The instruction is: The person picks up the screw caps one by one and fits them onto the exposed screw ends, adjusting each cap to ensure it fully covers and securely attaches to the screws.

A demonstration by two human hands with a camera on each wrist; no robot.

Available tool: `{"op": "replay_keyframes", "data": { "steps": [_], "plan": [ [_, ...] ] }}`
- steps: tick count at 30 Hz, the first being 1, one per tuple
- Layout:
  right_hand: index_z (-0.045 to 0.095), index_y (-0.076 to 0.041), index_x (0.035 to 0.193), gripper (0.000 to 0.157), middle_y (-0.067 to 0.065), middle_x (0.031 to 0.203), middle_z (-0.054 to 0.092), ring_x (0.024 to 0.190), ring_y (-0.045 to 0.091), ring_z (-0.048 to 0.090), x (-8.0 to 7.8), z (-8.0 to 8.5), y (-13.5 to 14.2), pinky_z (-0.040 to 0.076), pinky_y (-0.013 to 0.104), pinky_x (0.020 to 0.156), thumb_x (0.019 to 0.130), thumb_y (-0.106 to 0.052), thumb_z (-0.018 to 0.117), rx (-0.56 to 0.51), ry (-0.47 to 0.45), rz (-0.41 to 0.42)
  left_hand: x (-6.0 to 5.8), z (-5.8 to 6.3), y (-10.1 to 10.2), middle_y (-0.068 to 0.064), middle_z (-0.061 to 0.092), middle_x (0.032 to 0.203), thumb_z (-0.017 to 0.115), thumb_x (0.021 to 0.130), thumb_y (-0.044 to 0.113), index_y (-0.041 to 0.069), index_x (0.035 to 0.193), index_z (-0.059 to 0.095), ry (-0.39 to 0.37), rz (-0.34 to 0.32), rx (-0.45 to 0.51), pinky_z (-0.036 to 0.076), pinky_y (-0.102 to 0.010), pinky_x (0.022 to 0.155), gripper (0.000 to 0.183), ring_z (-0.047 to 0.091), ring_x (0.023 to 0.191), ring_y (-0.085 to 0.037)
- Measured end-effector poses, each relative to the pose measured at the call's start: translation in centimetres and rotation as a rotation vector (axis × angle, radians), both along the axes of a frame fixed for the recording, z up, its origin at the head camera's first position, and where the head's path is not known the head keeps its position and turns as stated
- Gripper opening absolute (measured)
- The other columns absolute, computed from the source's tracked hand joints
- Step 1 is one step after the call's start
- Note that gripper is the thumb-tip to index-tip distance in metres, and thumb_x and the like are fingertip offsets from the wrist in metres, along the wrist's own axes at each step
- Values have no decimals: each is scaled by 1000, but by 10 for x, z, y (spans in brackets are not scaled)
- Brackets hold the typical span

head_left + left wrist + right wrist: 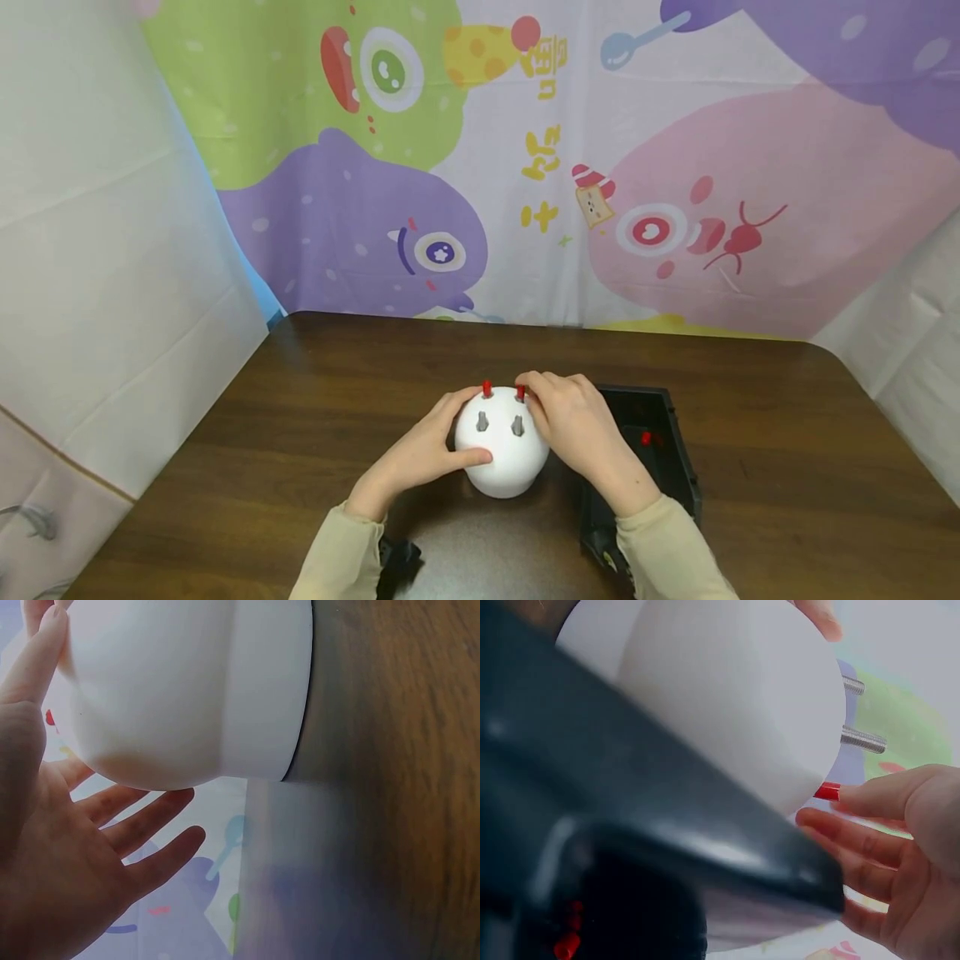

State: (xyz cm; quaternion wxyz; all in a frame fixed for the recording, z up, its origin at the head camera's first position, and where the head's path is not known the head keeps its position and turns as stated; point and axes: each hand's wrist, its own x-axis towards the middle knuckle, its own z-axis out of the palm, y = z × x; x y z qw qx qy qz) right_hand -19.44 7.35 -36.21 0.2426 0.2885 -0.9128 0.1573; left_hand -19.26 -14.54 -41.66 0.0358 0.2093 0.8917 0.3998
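Observation:
A white rounded dome (502,462) with a narrower straight-sided base stands on the table. Two grey threaded metal studs (864,739) stick out of it. Behind them two red caps, the left one (487,389) and the right one (521,391), stand up near its far edge. My left hand (423,450) holds the dome's left side, thumb across the front and fingers around the back. With thumb and index finger, my right hand (576,421) pinches the right red cap (827,790); its other fingers extend beside the dome in the right wrist view.
Close to the dome's right, partly beneath my right forearm, lies a black tray (684,467) with a small red piece (646,437) inside. A black object (401,562) sits by my left sleeve. A cartoon-printed curtain (540,275) hangs behind the brown table (787,467).

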Motion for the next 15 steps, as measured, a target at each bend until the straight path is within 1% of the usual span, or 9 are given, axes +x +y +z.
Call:
{"op": "replay_keyframes", "data": {
  "steps": [5, 11, 15],
  "plan": [
    [63, -10, 109, 26, 4, 93, 68, 79, 16, 64, 4, 4, 4, 46, 38, 82, 84, -16, 64, 20, -28, -29, -1, -1, 0, 5, 36, 135, 68, 70, 58, 31, 140, 27, 7, 5, -6, 38, -41, 95, 85, 44, 117, -14],
    [63, -10, 108, 25, 0, 87, 67, 77, 13, 63, 8, 6, 10, 45, 38, 83, 84, -17, 65, 11, -55, -55, -1, -1, 0, 6, 36, 134, 68, 70, 59, 32, 139, 27, 6, 6, -1, 38, -41, 95, 84, 44, 116, -14],
    [64, -11, 106, 24, -1, 85, 67, 76, 13, 63, 10, 6, 14, 46, 38, 82, 84, -16, 65, 4, -40, -54, 0, -1, 1, 6, 37, 134, 68, 70, 58, 32, 139, 27, 0, 9, -1, 38, -41, 95, 84, 44, 116, -14]
  ]
}}
